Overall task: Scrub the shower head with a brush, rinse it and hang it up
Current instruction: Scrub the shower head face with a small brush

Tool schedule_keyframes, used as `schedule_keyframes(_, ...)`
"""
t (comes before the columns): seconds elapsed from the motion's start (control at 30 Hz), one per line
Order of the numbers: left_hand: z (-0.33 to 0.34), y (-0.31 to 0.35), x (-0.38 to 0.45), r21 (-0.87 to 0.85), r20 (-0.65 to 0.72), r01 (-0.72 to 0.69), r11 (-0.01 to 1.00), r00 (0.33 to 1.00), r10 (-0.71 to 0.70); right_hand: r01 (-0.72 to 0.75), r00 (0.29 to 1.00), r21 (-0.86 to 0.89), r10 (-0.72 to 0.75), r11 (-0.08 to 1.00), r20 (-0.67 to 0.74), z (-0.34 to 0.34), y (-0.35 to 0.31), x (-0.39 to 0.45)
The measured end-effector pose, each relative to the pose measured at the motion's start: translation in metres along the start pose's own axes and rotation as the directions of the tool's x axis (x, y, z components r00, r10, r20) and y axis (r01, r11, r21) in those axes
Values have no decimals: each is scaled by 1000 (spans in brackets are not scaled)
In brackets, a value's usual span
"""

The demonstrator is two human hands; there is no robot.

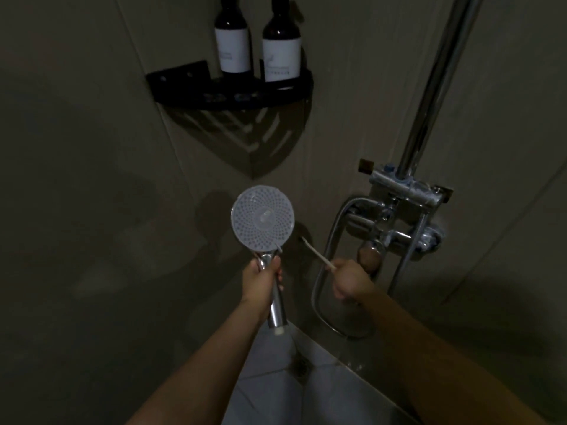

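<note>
The round shower head (262, 217), pale with many small nozzle holes, faces me in the middle of the view. My left hand (262, 282) grips its chrome handle just below the disc. My right hand (349, 279) holds a thin white brush (316, 252) by its lower end. The brush tip points up and left and stands a little to the right of the shower head's lower rim, apart from it. The metal hose (320, 289) loops down to the right of the handle.
A chrome mixer tap (399, 222) with a vertical riser pipe (435, 84) is fixed to the wall at right. A black corner shelf (233, 93) above holds two dark bottles. Below are pale floor tiles and a drain (302, 365). The light is dim.
</note>
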State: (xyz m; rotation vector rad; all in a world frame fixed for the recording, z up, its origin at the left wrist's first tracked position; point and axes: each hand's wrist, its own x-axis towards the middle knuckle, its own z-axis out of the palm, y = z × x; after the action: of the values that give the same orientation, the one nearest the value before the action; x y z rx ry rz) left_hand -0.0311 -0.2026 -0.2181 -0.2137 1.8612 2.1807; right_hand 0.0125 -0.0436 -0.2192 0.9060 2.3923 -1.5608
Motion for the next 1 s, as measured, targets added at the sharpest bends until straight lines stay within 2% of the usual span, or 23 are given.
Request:
schedule_keyframes(0.03,-3,5,0,2,-4,-3,1000,1000,3,34,999,54,-33,998,-18,4,-5,3)
schedule_keyframes(0.1,-11,18,-1,5,-5,0,1000,1000,0,133,989,36,-131,990,-63,8,-24,-1)
schedule_keyframes(0.2,-20,45,-5,-1,10,-10,1000,1000,10,364,917,-45,-367,930,-154,4,-68,-26)
schedule_keyframes(0.3,-25,78,-13,-19,39,-46,999,998,46,482,842,-74,-485,873,-235,-10,-114,-54)
schedule_keyframes(0.4,-27,114,-25,-22,63,-98,995,993,99,574,796,-69,-575,816,-189,-22,-164,-85)
schedule_keyframes(0.5,-27,150,-37,-15,91,-146,989,985,147,646,728,-175,-669,743,-151,-25,-210,-116)
schedule_keyframes(0.63,-30,188,-55,-19,136,-222,975,965,222,674,703,-194,-700,713,-127,-28,-248,-147)
schedule_keyframes(0.77,-34,216,-64,-40,153,-282,959,946,284,679,668,-351,-741,645,-71,-28,-269,-169)
schedule_keyframes(0.83,-36,227,-67,-34,157,-299,954,941,301,645,677,-450,-735,617,-37,-23,-278,-176)
schedule_keyframes(0.9,-39,234,-70,-28,176,-297,955,938,297,547,703,-542,-702,638,-117,-28,-288,-179)
schedule_keyframes(0.97,-43,240,-74,-18,193,-286,958,939,284,494,656,-501,-683,711,-321,-43,-299,-183)
schedule_keyframes(1.0,-45,242,-74,-13,199,-283,959,939,280,514,616,-463,-686,723,-387,-49,-304,-183)
